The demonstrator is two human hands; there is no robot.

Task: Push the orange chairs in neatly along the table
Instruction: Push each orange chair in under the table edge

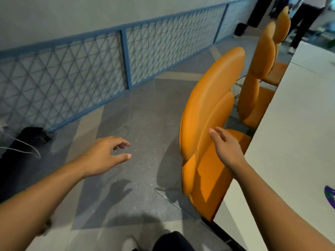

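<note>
Right hand (pixel 226 147) grip wide open, fingers straight, held nothing, right by back of near orange chair (pixel 204 115); touch unclear. Left hand (pixel 106 156) grip loose, half open, held nothing, over floor (pixel 141 115). Chair seat sat at edge of white surface (pixel 293 142). More orange chairs (pixel 253 91) lined up behind.
</note>
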